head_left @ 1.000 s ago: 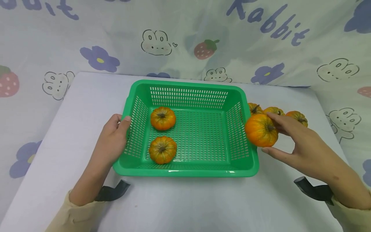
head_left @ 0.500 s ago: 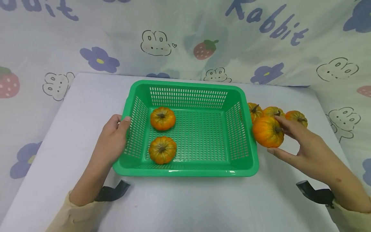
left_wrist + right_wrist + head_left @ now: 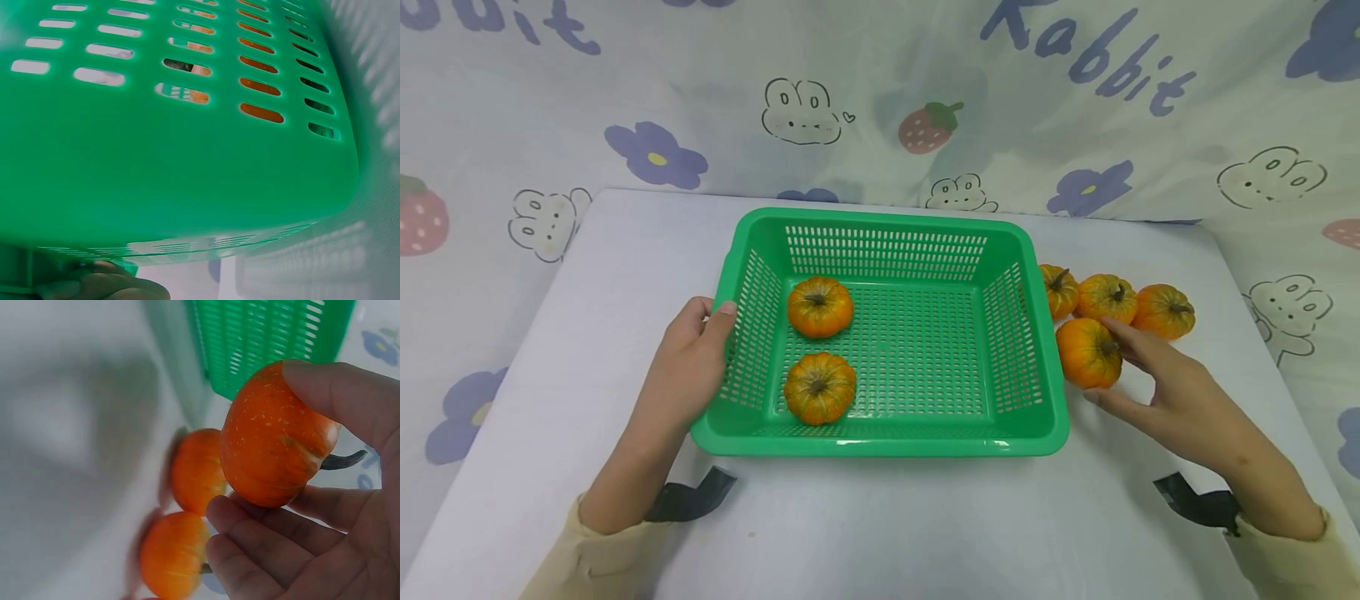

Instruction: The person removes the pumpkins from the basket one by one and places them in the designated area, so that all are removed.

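Observation:
A green slotted basket (image 3: 880, 218) stands mid-table with two small orange pumpkins in it, one at the far left (image 3: 820, 306) and one at the near left (image 3: 819, 387). My left hand (image 3: 715, 321) grips the basket's left rim, thumb on top; the left wrist view shows the basket wall (image 3: 187, 156) close up, with my fingers (image 3: 100, 287) under its edge. My right hand (image 3: 1120, 367) holds another pumpkin (image 3: 1086, 354) low beside the basket's right wall. In the right wrist view, thumb and fingers (image 3: 262, 537) curl round that pumpkin (image 3: 275, 444).
Three more pumpkins (image 3: 1060, 290) (image 3: 1107, 297) (image 3: 1163, 311) lie in a row on the white table (image 3: 880, 517), right of the basket and just behind my right hand. A printed cloth (image 3: 880, 100) hangs behind the table.
My right hand has carried its pumpkin down and to the right, away from the basket's right rim and toward the table. The left hand and basket have not moved.

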Tool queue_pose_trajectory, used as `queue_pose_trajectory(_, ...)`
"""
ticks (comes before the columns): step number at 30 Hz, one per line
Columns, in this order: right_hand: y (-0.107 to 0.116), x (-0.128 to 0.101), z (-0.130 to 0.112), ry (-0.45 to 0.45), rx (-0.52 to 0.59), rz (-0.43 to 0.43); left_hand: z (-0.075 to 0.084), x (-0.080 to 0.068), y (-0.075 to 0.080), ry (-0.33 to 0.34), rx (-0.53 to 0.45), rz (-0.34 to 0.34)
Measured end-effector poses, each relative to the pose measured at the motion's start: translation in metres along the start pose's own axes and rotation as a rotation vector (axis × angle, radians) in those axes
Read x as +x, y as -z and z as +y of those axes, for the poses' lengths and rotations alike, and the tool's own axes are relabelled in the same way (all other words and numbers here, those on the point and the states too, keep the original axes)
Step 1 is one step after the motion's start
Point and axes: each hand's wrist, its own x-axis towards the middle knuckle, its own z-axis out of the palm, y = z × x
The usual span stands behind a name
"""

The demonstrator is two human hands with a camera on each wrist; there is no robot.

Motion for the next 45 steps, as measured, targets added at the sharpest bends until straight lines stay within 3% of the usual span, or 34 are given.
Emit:
queue_pose_trajectory(7, -0.010, 0.005, 0.004, 0.048, 0.022, -0.015, -0.001, 0.000, 0.000, -0.006, 0.004, 0.005)
queue_pose_trajectory(16, -0.021, 0.014, 0.009, 0.000, 0.033, -0.051, -0.002, 0.000, 0.000, -0.007, -0.015, -0.006)
queue_pose_trajectory(45, -0.030, 0.022, 0.019, -0.030, 0.002, -0.082, 0.000, -0.001, 0.001, -0.020, -0.012, -0.010)
